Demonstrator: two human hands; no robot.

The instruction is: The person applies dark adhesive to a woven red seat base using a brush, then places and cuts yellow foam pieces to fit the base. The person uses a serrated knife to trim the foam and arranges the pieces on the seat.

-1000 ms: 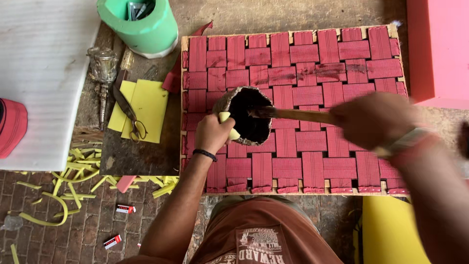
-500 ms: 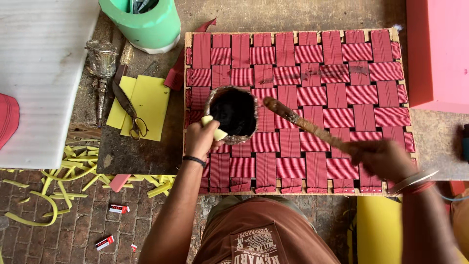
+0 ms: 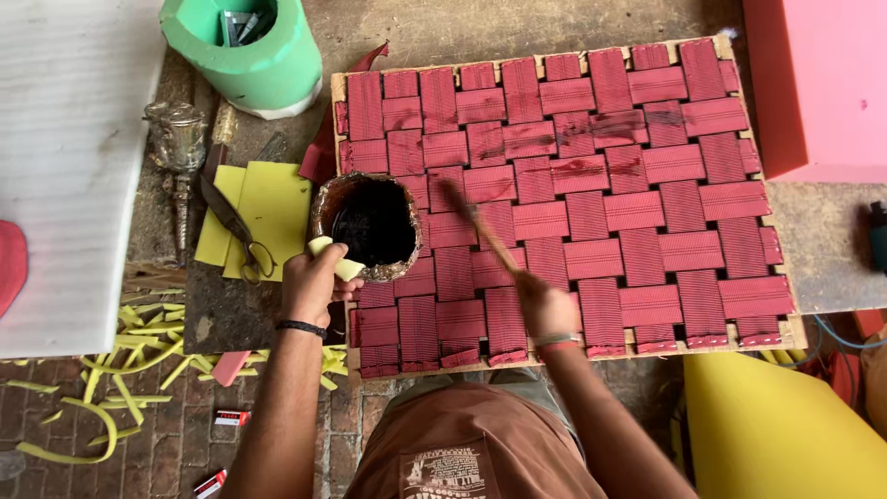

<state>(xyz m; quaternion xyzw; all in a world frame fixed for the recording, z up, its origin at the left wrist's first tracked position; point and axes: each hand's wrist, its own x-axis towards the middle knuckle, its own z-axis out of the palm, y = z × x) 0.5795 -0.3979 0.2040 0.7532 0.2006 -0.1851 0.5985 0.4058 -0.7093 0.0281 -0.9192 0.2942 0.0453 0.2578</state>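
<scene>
1. Head view: the left hand (image 3: 312,282) has its fingers (image 3: 331,254) clenched over a small yellow foam piece (image 3: 340,266), pressing it against the near rim of a crusted round bowl (image 3: 370,225) filled with dark liquid.
2. The bowl sits just beyond those fingers, on the left part of a board woven with red webbing strips (image 3: 637,208), which lies on the desk (image 3: 480,28).
3. The right hand (image 3: 547,307) has its fingers wrapped around the lower end of a wooden stick (image 3: 480,231). The stick slants up and left from the fingers, its blurred tip above the webbing just right of the bowl.
4. Dark wet streaks (image 3: 577,168) mark several strips well beyond the right fingers.
5. Left of the left fingers lie scissors (image 3: 236,226) on yellow foam sheets (image 3: 273,208), with a metal spray gun (image 3: 177,148) further left.
6. Far beyond the left fingers stands a green tub (image 3: 249,51).
7. Pink foam blocks (image 3: 818,83) sit far right of the right fingers.
8. Yellow foam scraps (image 3: 139,342) litter the brick floor (image 3: 166,444) below the left wrist.
</scene>
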